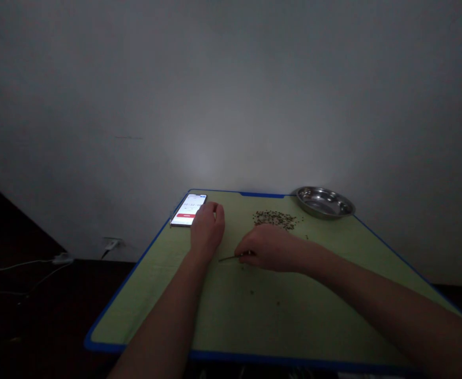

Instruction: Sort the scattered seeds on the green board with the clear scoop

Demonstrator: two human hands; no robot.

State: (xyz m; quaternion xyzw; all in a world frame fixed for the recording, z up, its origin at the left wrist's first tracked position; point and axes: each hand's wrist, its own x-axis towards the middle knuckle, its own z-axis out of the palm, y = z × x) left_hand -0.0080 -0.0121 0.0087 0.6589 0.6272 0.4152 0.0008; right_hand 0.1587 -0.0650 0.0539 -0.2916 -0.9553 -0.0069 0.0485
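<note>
My right hand is closed around a thin, dark, stick-like tool, whose tip points left, low over the table. The dim light hides its exact kind. Just beyond that hand lies a loose pile of small dark beans or seeds. Beside the right edge of a lit phone, my left hand rests with its fingers curled in. Whatever its fingers may hold is hidden. A few single grains, one of them a dark grain, are scattered nearer to me.
A shallow steel bowl stands at the table's back right corner. The light green table has a blue edge and meets a pale wall. Left of it, white cables run near a wall socket.
</note>
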